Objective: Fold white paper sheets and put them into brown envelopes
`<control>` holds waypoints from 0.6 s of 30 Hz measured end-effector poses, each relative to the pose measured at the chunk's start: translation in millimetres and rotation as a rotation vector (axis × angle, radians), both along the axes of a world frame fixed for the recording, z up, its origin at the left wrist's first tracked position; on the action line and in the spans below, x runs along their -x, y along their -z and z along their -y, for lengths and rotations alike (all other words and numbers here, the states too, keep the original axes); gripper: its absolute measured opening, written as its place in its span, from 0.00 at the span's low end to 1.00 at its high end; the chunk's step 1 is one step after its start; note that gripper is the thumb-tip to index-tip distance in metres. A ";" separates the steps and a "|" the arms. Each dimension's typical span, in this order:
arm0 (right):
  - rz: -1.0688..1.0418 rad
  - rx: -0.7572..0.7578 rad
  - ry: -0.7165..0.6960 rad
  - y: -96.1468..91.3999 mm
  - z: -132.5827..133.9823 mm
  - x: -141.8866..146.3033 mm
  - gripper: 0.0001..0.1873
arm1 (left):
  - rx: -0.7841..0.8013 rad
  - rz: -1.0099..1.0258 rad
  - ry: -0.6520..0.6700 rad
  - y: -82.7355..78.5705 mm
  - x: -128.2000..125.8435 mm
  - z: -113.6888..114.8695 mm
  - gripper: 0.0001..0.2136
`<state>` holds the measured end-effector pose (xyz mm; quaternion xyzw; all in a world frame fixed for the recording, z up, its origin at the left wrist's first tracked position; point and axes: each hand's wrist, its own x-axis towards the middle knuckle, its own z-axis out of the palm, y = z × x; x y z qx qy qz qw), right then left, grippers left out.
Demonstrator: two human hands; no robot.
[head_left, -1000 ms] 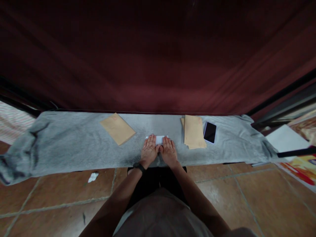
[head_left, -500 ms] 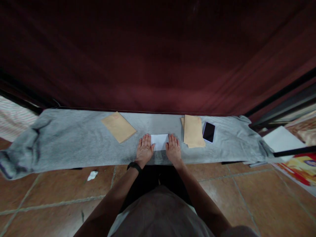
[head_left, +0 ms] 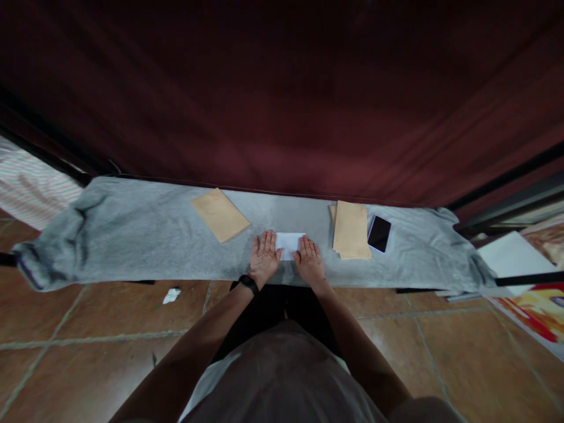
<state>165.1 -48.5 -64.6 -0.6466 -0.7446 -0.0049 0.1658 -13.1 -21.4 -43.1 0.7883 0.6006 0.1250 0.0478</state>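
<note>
A small white sheet of paper (head_left: 289, 245) lies flat on the grey cloth (head_left: 145, 235) in front of me. My left hand (head_left: 265, 257) rests palm down at its left edge, fingers stretched forward, with a black band on the wrist. On the other edge lies my right hand (head_left: 309, 259), likewise flat with its fingers out. Both thumbs point inward over the paper. To the left is a single brown envelope (head_left: 221, 215), set at a slant. Right of my hands sits a stack of brown envelopes (head_left: 351, 229), slightly fanned.
A phone (head_left: 379, 234) with a dark screen lies beside the envelope stack. Dark red fabric (head_left: 282, 117) hangs along the cloth's far side. A white scrap (head_left: 171, 295) is on the tiled floor (head_left: 110, 317). Black bars and a white sheet (head_left: 513, 261) stand at the right.
The view has shifted and turned slightly. Both hands stay flat at the paper's edges, and the envelopes and phone keep their places on the cloth.
</note>
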 end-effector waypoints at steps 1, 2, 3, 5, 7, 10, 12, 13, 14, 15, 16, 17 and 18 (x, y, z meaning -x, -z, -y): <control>-0.002 -0.002 0.001 -0.1 0.2 -3.3 0.32 | 0.007 0.011 -0.003 0.1 -0.3 0.0 0.30; -0.004 -0.004 0.000 -0.2 0.6 -5.8 0.31 | 0.014 0.017 -0.006 0.0 -0.5 -0.1 0.30; -0.004 -0.004 0.000 -0.4 1.0 -7.4 0.31 | 0.021 0.020 -0.009 -0.3 -0.5 -0.3 0.30; 0.001 0.000 0.000 -0.9 1.7 -8.6 0.31 | 0.028 0.017 -0.009 -1.4 0.4 -1.0 0.30; 0.009 0.009 0.007 -1.8 1.8 -7.9 0.31 | 0.023 0.010 0.004 -2.8 1.8 -1.4 0.30; 0.017 0.020 0.014 -3.7 1.5 -6.3 0.31 | -0.004 0.014 0.037 -4.9 -0.7 0.7 0.29; 0.021 0.024 0.013 -5.3 1.6 -6.0 0.31 | -0.019 0.030 0.073 -5.6 -9.3 4.4 0.28; 0.026 0.028 0.011 -6.2 1.9 -6.2 0.31 | -0.020 0.041 0.107 -5.6 -16.1 6.6 0.28; 0.033 0.034 0.007 -7.0 2.4 -6.6 0.30 | -0.014 0.052 0.154 -5.4 -24.2 8.6 0.28; 0.042 0.043 0.003 -7.9 3.0 -7.0 0.30 | -0.001 0.064 0.206 -5.1 -33.0 10.3 0.27; 0.052 0.054 -0.003 -8.6 3.6 -7.5 0.30 | 0.016 0.075 0.252 -4.5 -42.0 11.3 0.27; 0.062 0.065 -0.008 -9.3 4.2 -7.9 0.31 | 0.034 0.085 0.281 -3.8 -50.4 11.6 0.27; 0.071 0.072 -0.014 -9.8 4.7 -8.2 0.32 | 0.050 0.094 0.291 -3.0 -57.5 11.2 0.27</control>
